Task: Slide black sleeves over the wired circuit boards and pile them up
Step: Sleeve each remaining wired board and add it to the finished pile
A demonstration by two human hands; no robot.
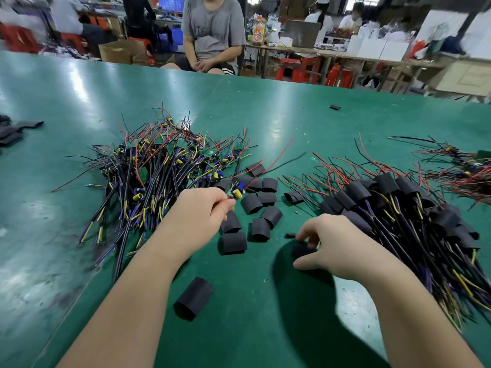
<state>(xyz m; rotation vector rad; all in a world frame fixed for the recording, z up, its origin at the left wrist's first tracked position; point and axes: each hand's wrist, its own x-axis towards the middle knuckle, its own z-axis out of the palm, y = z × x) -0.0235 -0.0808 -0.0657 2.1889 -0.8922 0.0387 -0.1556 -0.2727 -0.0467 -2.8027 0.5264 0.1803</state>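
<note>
A heap of bare wired circuit boards (162, 166) lies left of centre on the green table (265, 301). My left hand (199, 211) pinches one wired circuit board (235, 192) with a yellow capacitor, just above several loose black sleeves (255, 205). My right hand (332, 248) curls its fingers round one black sleeve (301, 249) lying low over the table. To the right sits the pile of sleeved boards (393, 208), wires trailing toward me. One separate sleeve (194, 297) lies near my left forearm.
More sleeves (16, 131) lie at the far left edge and one stray sleeve (335, 107) at the back. Another bundle of wired boards (462, 166) sits far right. A seated person (212, 35) faces me across the table, with benches behind.
</note>
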